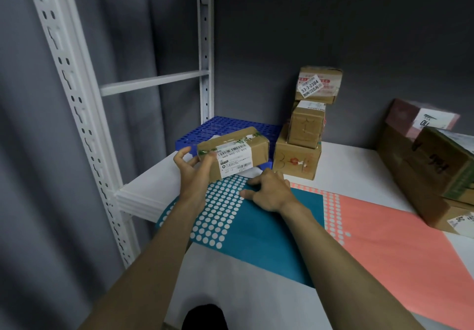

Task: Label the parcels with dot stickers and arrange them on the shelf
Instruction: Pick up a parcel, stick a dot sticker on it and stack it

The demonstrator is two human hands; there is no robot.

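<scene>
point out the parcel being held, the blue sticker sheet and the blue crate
parcel (238, 154), head view, on its white shipping label
blue sticker sheet (272, 232), head view, on its bare blue part
blue crate (230, 124), head view, on its perforated top

Both forearms were bare from elbow to wrist, with no sleeve, watch, ring or glove showing. The left hand (191, 167) lay at about eleven o'clock of the right hand (269, 191). Nails were short and unpainted. A dark rounded shape, too dim to identify, sat at six o'clock by the frame's bottom edge.
</scene>
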